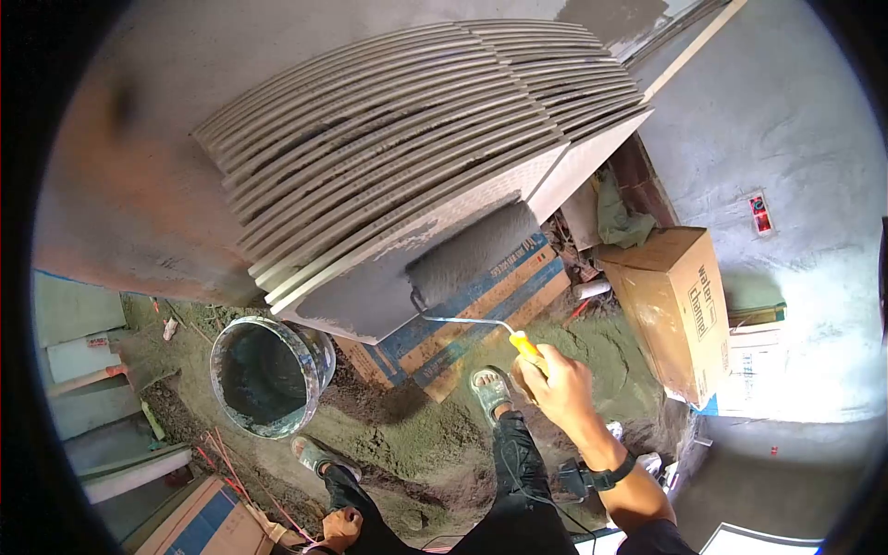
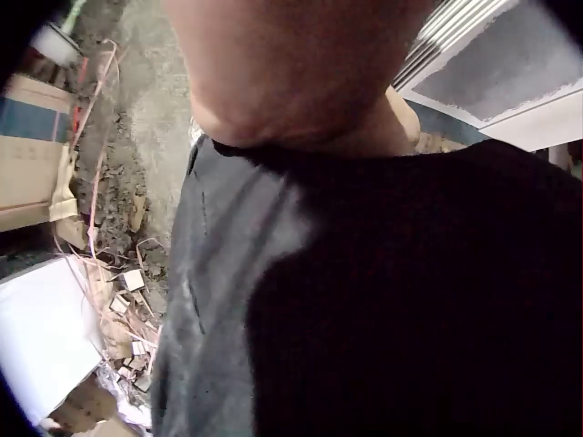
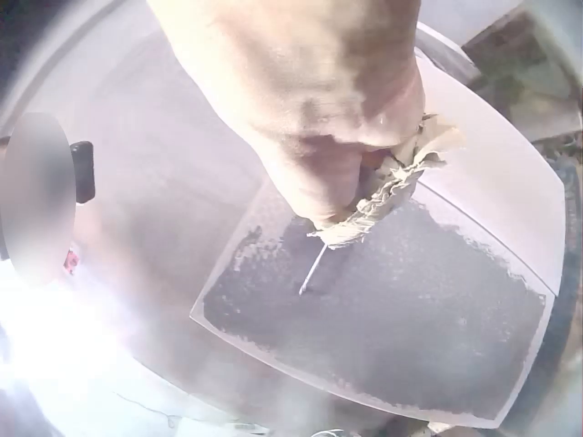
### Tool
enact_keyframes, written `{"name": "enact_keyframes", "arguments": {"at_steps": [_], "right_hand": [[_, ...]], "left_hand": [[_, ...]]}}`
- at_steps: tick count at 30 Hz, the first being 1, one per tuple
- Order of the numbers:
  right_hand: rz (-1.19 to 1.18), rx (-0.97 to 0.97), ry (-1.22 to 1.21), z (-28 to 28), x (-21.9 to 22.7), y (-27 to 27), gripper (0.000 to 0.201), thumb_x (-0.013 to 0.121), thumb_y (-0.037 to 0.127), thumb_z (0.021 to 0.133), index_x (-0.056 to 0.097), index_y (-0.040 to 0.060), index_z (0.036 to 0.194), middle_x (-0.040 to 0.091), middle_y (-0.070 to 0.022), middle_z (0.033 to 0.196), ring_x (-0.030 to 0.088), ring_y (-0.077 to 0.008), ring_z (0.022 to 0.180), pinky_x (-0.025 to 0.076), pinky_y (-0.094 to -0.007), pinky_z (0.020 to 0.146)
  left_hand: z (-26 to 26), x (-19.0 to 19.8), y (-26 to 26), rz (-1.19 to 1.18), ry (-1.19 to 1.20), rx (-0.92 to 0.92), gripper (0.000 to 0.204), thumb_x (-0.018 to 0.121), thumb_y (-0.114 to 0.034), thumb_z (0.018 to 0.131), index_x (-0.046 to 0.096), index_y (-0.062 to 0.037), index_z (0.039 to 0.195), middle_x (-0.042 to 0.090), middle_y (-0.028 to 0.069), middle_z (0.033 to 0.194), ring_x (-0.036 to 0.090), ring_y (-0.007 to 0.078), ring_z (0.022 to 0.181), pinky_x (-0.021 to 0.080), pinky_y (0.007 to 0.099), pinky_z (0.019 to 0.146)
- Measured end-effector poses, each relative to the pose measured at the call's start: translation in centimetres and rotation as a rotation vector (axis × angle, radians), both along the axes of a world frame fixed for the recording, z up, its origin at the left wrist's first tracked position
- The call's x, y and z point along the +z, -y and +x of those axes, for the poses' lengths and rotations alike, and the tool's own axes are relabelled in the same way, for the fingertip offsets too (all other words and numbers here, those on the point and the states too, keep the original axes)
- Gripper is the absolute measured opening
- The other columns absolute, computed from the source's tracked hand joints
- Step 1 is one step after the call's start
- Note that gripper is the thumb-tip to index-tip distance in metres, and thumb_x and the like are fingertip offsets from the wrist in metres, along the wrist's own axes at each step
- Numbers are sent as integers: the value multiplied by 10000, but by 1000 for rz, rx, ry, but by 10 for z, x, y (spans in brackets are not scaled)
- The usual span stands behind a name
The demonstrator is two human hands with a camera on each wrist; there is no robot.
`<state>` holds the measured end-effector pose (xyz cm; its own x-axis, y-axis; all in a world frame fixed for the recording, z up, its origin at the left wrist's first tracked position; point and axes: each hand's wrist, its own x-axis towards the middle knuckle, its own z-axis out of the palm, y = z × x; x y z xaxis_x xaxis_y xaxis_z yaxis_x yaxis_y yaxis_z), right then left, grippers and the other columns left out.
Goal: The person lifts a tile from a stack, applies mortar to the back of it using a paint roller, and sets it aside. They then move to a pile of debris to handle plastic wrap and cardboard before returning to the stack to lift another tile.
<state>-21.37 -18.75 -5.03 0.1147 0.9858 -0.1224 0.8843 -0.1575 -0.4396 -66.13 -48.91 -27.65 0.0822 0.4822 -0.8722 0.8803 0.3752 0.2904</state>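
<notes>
At the lower edge of the grey-smeared pale tile (image 1: 342, 305), a yellow-handled, fuzzy grey roller (image 1: 472, 254) sits in the right hand (image 1: 557, 384), fingers wrapped tight; the left hand (image 1: 342, 525) looks empty, loosely curled. Even strokes should best cover bare margins.

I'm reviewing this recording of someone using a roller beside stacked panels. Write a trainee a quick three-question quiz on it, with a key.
1. Which hand grips the paint roller?
2. True or false: in the head view, the bucket stands to the left of the person's sandalled feet.
3. Fill in the missing word: the open-air side of the cardboard box at right is printed "water ____".

Key: 1. The right hand. 2. True. 3. channel.
</notes>
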Motion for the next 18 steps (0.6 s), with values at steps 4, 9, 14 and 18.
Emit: {"name": "enact_keyframes", "arguments": {"at_steps": [4, 9, 14, 18], "right_hand": [[62, -10, -15, 1, 36, -2, 195, 666, 235, 883, 597, 54, 909, 646, -165, 712, 654, -361, 644, 491, -425, 543], [112, -1, -15, 1, 67, -7, 200, 669, 223, 881, 606, 39, 928, 655, -171, 718, 662, -360, 649, 498, -417, 547], [22, -10, 6, 0, 66, -9, 221, 644, 242, 890, 598, 30, 933, 658, -203, 759, 656, -402, 706, 499, -461, 602], [-33, -1, 49, 0, 46, -11, 242, 635, 262, 889, 599, 28, 941, 658, -210, 766, 649, -414, 712, 492, -480, 604]], "left_hand": [[4, -4, 8, -2, 46, 77, 321, 498, -398, 796, 695, -153, 858, 678, 157, 767, 657, 381, 778, 506, 458, 731], [-21, -85, 94, 329, 87, -280, 493, 699, -523, 757, 616, -149, 1068, 573, 119, 967, 575, 317, 842, 500, 478, 662], [-17, -80, 96, 297, 88, -322, 304, 550, -401, 913, 617, -166, 1094, 593, 157, 961, 592, 362, 802, 509, 485, 645], [13, -6, 21, -7, 6, 57, 321, 509, -401, 773, 702, -157, 851, 677, 168, 768, 655, 385, 775, 505, 457, 730]]}}
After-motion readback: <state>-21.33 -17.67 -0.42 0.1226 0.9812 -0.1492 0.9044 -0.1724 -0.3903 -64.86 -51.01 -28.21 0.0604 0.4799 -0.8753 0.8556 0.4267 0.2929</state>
